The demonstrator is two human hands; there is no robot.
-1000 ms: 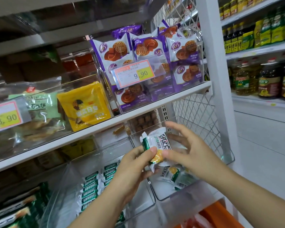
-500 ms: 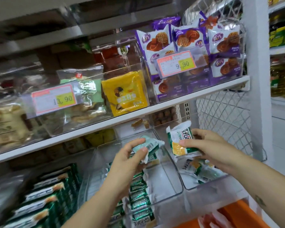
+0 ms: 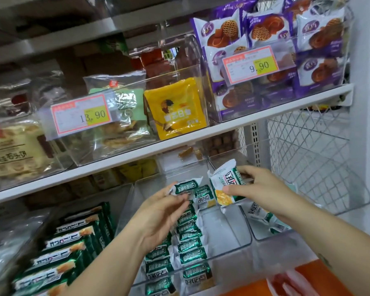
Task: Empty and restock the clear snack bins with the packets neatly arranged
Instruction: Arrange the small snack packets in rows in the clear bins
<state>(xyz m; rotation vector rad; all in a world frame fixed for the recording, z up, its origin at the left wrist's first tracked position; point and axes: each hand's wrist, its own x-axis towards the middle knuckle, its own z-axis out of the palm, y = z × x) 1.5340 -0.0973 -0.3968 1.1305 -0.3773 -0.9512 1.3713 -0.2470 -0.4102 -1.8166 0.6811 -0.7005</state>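
Two neat packet rows [image 3: 190, 248] are filling the middle bin [image 3: 222, 231], the left hand [image 3: 158, 212] pinching one packet [image 3: 185, 188] above them, the right hand [image 3: 259, 189] gripping a second packet [image 3: 225, 184], and loose packets [image 3: 257, 212] still lying in the right bin [image 3: 271, 238].

I get one head view only, close up to the long white metal shelf board [image 3: 179, 144], facing forward, tilted down below it.

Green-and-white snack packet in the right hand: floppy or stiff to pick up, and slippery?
Probably light: the right hand pinches the green-and-white snack packet by one side. Likely puffy rather than floppy: it holds its shape where unsupported. Its glossy film may be slippery.
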